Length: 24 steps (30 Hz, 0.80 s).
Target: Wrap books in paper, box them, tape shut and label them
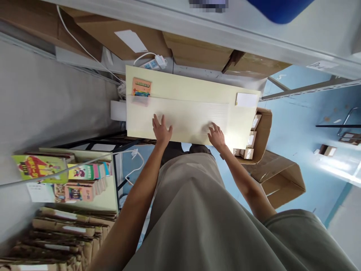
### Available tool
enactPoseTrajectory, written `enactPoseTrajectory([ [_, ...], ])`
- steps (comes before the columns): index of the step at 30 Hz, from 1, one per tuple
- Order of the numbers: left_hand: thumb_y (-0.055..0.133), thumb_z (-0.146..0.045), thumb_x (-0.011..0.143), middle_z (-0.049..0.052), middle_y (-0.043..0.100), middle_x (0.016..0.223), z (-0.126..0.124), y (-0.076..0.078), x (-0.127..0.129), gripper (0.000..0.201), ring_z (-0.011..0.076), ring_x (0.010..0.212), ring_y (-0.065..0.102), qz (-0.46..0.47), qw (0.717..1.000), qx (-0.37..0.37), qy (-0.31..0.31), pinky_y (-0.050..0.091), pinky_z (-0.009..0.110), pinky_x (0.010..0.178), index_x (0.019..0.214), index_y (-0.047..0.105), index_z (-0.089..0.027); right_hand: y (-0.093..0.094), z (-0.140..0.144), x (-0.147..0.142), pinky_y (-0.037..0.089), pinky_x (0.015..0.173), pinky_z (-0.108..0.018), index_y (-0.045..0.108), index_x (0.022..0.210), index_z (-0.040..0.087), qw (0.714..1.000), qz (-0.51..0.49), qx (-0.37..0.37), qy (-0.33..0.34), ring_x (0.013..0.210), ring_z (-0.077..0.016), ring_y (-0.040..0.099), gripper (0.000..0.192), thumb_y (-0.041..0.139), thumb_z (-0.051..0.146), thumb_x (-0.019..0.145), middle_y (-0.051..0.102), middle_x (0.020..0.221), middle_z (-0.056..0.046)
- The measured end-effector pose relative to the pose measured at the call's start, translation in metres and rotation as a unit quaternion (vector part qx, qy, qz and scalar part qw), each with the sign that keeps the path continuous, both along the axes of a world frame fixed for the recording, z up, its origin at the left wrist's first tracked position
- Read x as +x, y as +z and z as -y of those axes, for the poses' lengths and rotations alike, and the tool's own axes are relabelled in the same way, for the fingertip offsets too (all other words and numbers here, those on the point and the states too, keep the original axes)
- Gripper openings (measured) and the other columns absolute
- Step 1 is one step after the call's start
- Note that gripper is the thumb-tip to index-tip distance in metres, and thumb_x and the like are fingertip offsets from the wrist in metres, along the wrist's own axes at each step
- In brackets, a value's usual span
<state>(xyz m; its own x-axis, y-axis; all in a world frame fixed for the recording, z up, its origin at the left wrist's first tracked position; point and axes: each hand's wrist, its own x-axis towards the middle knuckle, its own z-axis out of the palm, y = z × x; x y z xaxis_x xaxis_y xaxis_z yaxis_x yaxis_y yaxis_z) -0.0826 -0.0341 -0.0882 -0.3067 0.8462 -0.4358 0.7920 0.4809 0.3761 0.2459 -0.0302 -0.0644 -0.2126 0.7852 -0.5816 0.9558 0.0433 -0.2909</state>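
A long translucent plastic sheet (191, 113) lies flat across the pale yellow tabletop (180, 84). My left hand (162, 130) rests on its left part with the fingers spread, holding nothing. Farther right, my right hand (217, 135) touches the sheet near the front edge, its fingers slightly bent and apart. At the upper left of the tabletop is an orange book (141, 87) with a colourful cover; its lower part shows through the sheet. A white stack of paper or labels (246, 99) lies at the right end.
Cardboard boxes (197, 51) and a power strip (153, 63) stand behind the table. On the right are open cartons (263, 131), one holding small boxes. Several books (80, 192) fill a side surface at left, above folded cardboard (64, 229). A shelf edge (180, 28) runs overhead.
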Motion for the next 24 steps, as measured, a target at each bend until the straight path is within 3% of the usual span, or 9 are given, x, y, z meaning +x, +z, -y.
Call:
enactPoseTrajectory([
  [2,0.074,-0.03,0.101,0.022,0.016,0.197,0.0,-0.001,-0.018,0.083,0.0481,0.182,0.018,0.006,0.999,-0.037,-0.039,0.033,0.069,0.142,0.178,0.048,-0.017,0.002,-0.006,-0.011,0.058,0.125,-0.059,0.069,0.157,0.013,1.0,-0.002,0.006,-0.026,0.16,-0.0418,0.055,0.048,0.056,0.021,0.111,0.054,0.179,-0.025],
  [5,0.077,-0.032,0.099,0.023,0.021,0.196,0.001,-0.004,-0.036,0.083,0.05,0.18,0.022,0.044,0.995,-0.048,-0.081,0.035,0.072,0.141,0.176,0.051,-0.017,0.006,-0.019,-0.045,0.06,0.123,-0.055,0.074,0.151,0.013,0.997,-0.038,0.022,-0.06,0.15,-0.0393,0.066,0.044,0.055,0.023,0.112,0.069,0.162,-0.024],
  [10,0.081,-0.021,0.091,0.024,0.045,0.185,-0.007,-0.011,-0.065,0.063,0.0486,0.172,0.041,0.124,0.988,0.001,-0.091,0.038,0.065,0.141,0.154,0.073,-0.017,0.01,-0.05,-0.148,0.065,0.099,-0.037,0.084,0.119,0.023,0.981,-0.155,-0.039,-0.108,0.105,-0.0274,0.084,0.025,0.059,0.029,0.115,0.089,0.115,-0.011],
  [14,0.071,-0.013,0.095,0.019,0.065,0.169,-0.026,-0.01,-0.099,0.05,0.0422,0.156,0.062,0.165,0.979,-0.019,-0.118,0.049,0.057,0.135,0.144,0.078,-0.02,-0.001,-0.078,-0.247,0.058,0.073,-0.024,0.075,0.085,0.022,0.946,-0.242,-0.103,-0.19,0.064,-0.0157,0.076,0.04,0.065,0.043,0.118,0.084,0.08,-0.003],
  [17,0.066,-0.013,0.1,0.017,0.079,0.149,-0.043,-0.009,-0.131,0.042,0.0375,0.133,0.077,0.2,0.974,-0.018,-0.105,0.059,0.05,0.122,0.14,0.079,-0.02,-0.017,-0.094,-0.306,0.051,0.061,-0.021,0.07,0.073,0.022,0.921,-0.255,-0.122,-0.267,0.051,-0.0115,0.067,0.054,0.067,0.052,0.117,0.078,0.069,-0.001],
  [20,0.063,-0.012,0.102,0.017,0.08,0.142,-0.064,-0.01,-0.16,0.039,0.0338,0.116,0.082,0.185,0.98,0.015,-0.07,0.061,0.046,0.115,0.137,0.079,-0.019,-0.033,-0.103,-0.34,0.05,0.055,-0.022,0.068,0.065,0.022,0.901,-0.238,-0.147,-0.333,0.045,-0.0106,0.062,0.064,0.067,0.061,0.116,0.075,0.062,-0.002],
  [24,0.067,-0.016,0.102,0.019,0.074,0.146,-0.104,-0.019,-0.184,0.038,0.0379,0.136,0.075,0.113,0.989,0.089,-0.017,0.057,0.049,0.124,0.139,0.075,-0.02,-0.049,-0.103,-0.352,0.049,0.053,-0.022,0.067,0.061,0.022,0.888,-0.223,-0.15,-0.373,0.04,-0.0099,0.057,0.069,0.067,0.064,0.115,0.068,0.052,0.0],
])
